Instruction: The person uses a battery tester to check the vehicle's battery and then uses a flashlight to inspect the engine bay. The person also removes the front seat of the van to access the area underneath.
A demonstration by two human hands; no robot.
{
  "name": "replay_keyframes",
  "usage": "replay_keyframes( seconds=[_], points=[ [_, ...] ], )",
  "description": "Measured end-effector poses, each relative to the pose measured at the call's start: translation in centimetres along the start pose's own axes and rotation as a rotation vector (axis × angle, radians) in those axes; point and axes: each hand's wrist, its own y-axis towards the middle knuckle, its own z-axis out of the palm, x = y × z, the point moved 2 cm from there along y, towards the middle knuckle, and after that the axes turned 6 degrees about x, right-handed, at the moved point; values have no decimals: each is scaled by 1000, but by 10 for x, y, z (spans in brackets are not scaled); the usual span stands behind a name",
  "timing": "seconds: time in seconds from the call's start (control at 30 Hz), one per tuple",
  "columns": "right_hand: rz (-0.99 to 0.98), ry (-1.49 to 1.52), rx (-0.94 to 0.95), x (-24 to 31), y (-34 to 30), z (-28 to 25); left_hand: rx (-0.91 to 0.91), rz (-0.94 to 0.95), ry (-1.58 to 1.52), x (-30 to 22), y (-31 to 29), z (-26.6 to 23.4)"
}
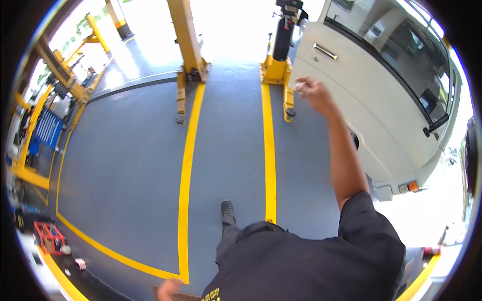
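Right hand [312, 93]: upper right of centre, fingers curled; whether they grip something small and pale, I cannot tell.
Left hand [169, 289]: bottom edge, left of centre, blurred; cannot tell if it grasps anything.
Cream-white metal van [371, 110]: right side, no hand contact apparent.
Progress: probably between steps; nothing visibly completed, and what remains cannot be judged.

Black short-sleeved shirt [306, 266] with yellow lettering [213, 295], dark trousers [228, 242], dark shoe [227, 208].
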Motion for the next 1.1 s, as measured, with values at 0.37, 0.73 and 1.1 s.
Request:
replay_keyframes(
  seconds=[0.37, 0.73, 1.1],
  points=[
    [692, 41, -493, -159, -72, -88, -488, 501, -108, -484, 181, -597],
    [321, 103, -817, -107, 79, -207, -46, 1131, 569, -996, 315, -638],
    [608, 382, -662, -183, 179, -138, 369, 1176, 891, -1268, 417, -681]
  ],
)
